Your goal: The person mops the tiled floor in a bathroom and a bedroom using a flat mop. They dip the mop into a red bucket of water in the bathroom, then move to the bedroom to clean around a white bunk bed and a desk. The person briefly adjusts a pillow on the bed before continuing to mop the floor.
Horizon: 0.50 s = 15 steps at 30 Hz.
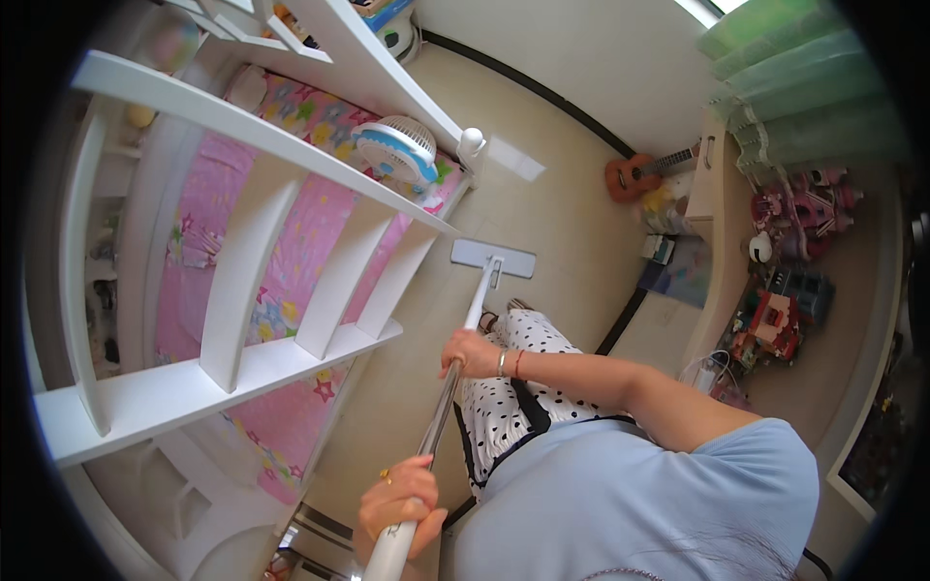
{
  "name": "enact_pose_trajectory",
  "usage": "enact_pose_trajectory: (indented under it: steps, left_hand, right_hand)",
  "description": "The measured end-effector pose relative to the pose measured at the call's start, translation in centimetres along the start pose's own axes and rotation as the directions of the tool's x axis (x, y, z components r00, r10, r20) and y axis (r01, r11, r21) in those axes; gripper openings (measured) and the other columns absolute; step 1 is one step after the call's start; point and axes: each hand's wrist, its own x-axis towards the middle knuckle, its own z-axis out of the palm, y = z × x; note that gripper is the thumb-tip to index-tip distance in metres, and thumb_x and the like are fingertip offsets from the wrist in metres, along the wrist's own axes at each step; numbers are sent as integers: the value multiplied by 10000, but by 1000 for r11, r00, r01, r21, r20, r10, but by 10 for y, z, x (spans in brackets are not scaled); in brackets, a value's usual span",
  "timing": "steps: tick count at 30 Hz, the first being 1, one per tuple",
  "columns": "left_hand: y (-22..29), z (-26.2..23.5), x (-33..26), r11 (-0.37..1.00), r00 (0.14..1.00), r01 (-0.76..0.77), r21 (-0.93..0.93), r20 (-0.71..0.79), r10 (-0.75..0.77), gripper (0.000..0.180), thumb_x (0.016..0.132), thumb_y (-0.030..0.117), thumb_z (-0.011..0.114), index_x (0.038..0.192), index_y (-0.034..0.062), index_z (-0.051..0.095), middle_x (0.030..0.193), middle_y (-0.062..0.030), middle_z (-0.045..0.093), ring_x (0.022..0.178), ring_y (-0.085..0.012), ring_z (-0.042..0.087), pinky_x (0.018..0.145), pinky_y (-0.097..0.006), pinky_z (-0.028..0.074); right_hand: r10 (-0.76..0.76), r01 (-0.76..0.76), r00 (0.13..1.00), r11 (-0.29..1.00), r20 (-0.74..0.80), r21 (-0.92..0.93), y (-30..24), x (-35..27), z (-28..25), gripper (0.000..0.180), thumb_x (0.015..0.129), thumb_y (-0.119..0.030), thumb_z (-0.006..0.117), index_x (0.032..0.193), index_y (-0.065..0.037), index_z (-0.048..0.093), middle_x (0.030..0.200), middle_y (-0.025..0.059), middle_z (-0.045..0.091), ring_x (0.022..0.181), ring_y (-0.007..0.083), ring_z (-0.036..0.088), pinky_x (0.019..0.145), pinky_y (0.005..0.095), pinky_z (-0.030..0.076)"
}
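A flat mop (417,474) with a white and silver pole slants down and away from me. My left hand (402,504), a ring on one finger, is closed round the thick white upper end of the pole. Farther down, my right hand (471,354) grips the silver section, with a bracelet and a red cord on the wrist. The mop's grey-white rectangular head (494,259) lies flat on the pale floor, just beyond my feet and close to the bed's corner.
A white bunk-bed ladder (247,266) stands at left before a pink patterned mattress (320,223). On it sits a blue-white fan (397,150). At right, a small guitar (635,177) leans by the wall, near a wooden desk (712,184) holding toys (775,324). Green curtains (794,73) hang above.
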Motion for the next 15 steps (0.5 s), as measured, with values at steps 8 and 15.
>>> enact_pose_trajectory:
  steps: [8,15]
  left_hand:
    - [-11,19,-27,987,966,-155,-47,-217,142,250,681,52,774,780,78,546,675,-50,590,661,-222,613,849,-500,516]
    - [-65,78,19,959,913,-243,-145,-369,175,215,796,16,671,814,96,472,693,-58,574,638,-204,584,821,-511,513]
  right_hand:
    - [17,32,978,974,208,-226,-13,7,-13,243,850,-293,637,699,-105,614,714,66,632,735,264,615,794,369,451]
    - [38,-16,998,926,49,-378,48,-25,-86,147,671,-159,725,768,-183,618,753,-23,633,804,175,614,877,372,426]
